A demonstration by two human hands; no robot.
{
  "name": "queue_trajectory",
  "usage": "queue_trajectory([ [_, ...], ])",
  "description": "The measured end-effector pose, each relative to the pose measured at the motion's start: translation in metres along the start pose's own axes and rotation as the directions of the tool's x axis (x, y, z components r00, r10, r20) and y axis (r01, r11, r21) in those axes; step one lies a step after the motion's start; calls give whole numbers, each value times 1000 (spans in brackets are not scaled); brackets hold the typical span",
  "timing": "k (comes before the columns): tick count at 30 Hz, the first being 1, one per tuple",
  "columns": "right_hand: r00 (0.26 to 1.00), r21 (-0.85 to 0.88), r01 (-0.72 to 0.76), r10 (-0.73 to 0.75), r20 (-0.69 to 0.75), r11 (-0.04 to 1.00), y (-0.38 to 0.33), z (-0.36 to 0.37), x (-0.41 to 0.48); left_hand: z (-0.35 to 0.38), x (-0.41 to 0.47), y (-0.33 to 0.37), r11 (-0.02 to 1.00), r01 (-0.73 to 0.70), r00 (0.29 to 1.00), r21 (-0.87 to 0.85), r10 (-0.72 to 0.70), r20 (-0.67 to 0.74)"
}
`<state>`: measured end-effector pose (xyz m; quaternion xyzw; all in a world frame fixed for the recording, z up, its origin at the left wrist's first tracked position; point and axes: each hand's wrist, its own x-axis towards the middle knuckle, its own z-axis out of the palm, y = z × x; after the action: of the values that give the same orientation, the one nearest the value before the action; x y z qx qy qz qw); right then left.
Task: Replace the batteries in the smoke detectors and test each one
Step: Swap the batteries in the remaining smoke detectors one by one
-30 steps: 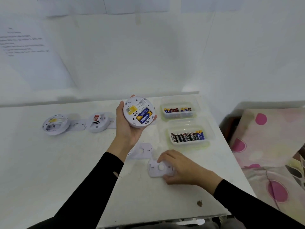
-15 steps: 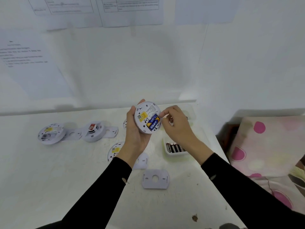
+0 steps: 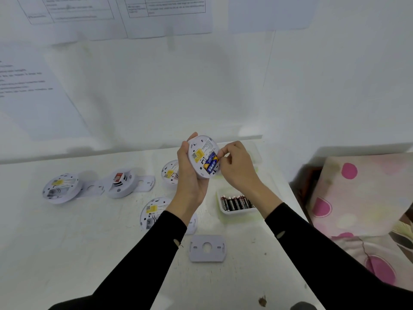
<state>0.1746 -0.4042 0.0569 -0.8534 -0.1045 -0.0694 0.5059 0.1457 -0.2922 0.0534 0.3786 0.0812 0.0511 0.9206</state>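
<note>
My left hand (image 3: pixel 190 175) grips a round white smoke detector (image 3: pixel 202 156) held up with its back facing me. A blue battery (image 3: pixel 211 163) sits in its compartment beside a yellow label. My right hand (image 3: pixel 237 166) has its curled fingertips at the upper end of that battery, at the detector's right rim. Other detectors lie on the white table: one at the far left (image 3: pixel 60 187), one with a red part (image 3: pixel 120 182), one behind my left hand (image 3: pixel 169 172), and one under my left forearm (image 3: pixel 154 212).
A white tray (image 3: pixel 237 211) holds several dark batteries near the table's right side. A grey mounting plate (image 3: pixel 207 248) lies between my forearms, and another plate (image 3: pixel 146 182) sits by the red-marked detector. A spotted cushion (image 3: pixel 357 198) lies to the right, off the table.
My right hand left the mounting plate on the table and rose to the detector's battery. My left hand lifted the detector higher, and my view tilted up.
</note>
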Motion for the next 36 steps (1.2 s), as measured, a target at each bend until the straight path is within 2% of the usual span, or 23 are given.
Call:
queue_trajectory([
  [6, 999, 61, -48, 47, 13, 997, 0, -8, 0, 1, 5, -5, 1000, 18, 1000, -3, -18, 17],
  [10, 998, 118, -33, 27, 49, 992, -3, -13, 0, 0, 10, -4, 1000, 31, 1000, 2, -31, 6],
  [15, 979, 276, -79, 22, 202, 958, -3, -18, 8, -6, 18, -3, 998, 51, 999, -43, -51, -15],
  [19, 986, 512, -165, 141, 86, 843, 4, -29, 34, -15, 25, 1, 994, 62, 996, -94, -68, -62],
  [21, 976, 534, -182, 217, -4, 826, 17, -35, 51, -21, 27, 3, 994, 57, 995, -90, -64, -75],
  [25, 961, 261, -243, 269, -69, 934, 54, -31, 77, -29, 28, 8, 996, 46, 995, -77, -53, -88],
  [28, 961, -51, -270, 273, 53, 961, 72, -20, 87, -32, 30, 9, 996, 50, 994, -70, -56, -92],
  [30, 956, -251, -226, 264, 130, 941, 82, -12, 91, -34, 30, 8, 996, 55, 995, -71, -61, -84],
  [34, 936, -414, -174, 280, 211, 894, 92, -1, 90, -33, 28, 8, 994, 65, 996, -89, -70, -46],
  [36, 938, -443, -157, 273, 213, 883, 92, 0, 87, -33, 28, 8, 993, 67, 997, -96, -70, -35],
])
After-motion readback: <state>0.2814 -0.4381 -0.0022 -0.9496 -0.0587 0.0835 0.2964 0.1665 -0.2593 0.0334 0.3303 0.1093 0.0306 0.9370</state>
